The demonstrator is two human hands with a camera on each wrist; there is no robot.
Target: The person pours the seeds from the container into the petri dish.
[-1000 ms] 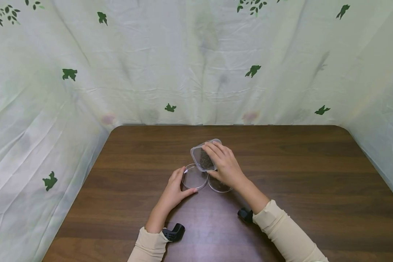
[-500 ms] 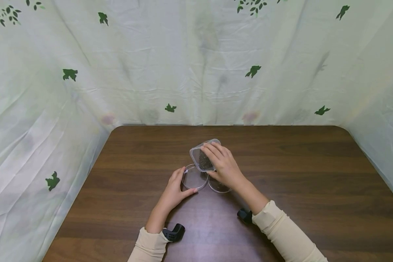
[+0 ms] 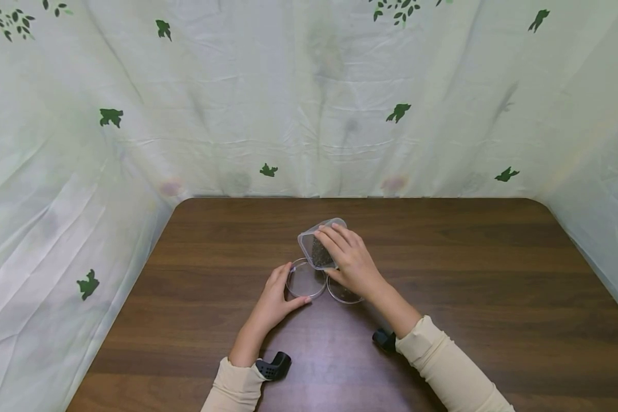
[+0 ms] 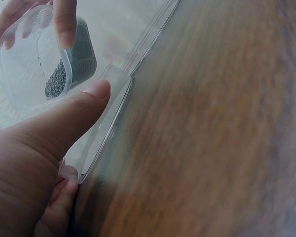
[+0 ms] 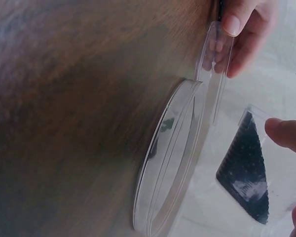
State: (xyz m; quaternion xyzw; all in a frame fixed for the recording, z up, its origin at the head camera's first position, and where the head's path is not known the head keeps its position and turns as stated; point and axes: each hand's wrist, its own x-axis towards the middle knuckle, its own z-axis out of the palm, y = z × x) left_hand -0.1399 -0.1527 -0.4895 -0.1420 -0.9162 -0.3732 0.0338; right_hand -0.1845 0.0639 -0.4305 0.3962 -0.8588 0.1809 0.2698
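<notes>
Tub (image 3: 308, 245) tilting in right hand (image 3: 354, 260)

The right hand is gripping the tub clear of the table (image 3: 211, 274), its mouth facing the left hand (image 3: 274, 300); dark granules (image 5: 244, 168) are lying inside. The left hand is clamping the first dish (image 3: 306, 283) between thumb and fingers. The second dish (image 5: 163, 163) is resting just beside it, below the right hand

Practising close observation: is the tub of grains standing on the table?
No: the right hand holds the tub tilted above the table.

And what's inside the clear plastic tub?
Dark grains, heaped against one side of the tilted tub. The right hand covers part of it; what's behind can't be seen.
</notes>
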